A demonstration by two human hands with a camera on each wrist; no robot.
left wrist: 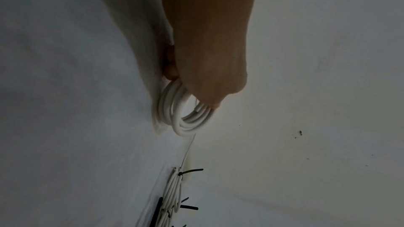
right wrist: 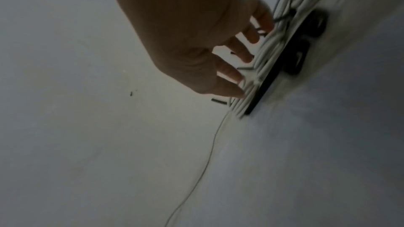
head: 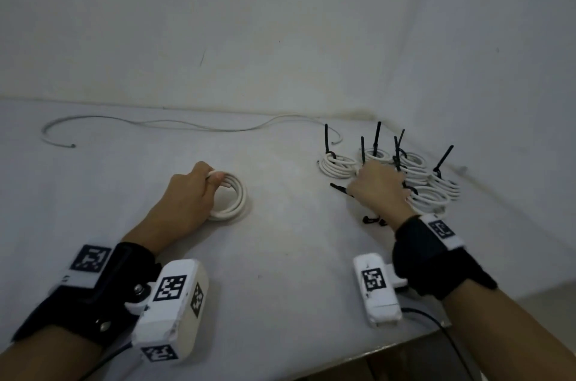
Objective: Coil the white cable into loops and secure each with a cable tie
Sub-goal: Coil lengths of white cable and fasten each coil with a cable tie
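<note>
The left hand [head: 190, 193] pinches the fresh white coil [head: 229, 198] on the table [head: 280, 271] so its loops cannot spring apart. To the right, the right hand [head: 378, 189] – fingers spread – seems to reach for a tie among the finished bundles [head: 339, 164]; beyond lies loose cable [head: 187, 125].

Between my two hands the bench [head: 280, 256] lay open. Tied coils [head: 430, 181] with upright black ties [head: 377, 137] crowded its far right corner; a loose cable [head: 187, 125] ran along the far edge.
</note>
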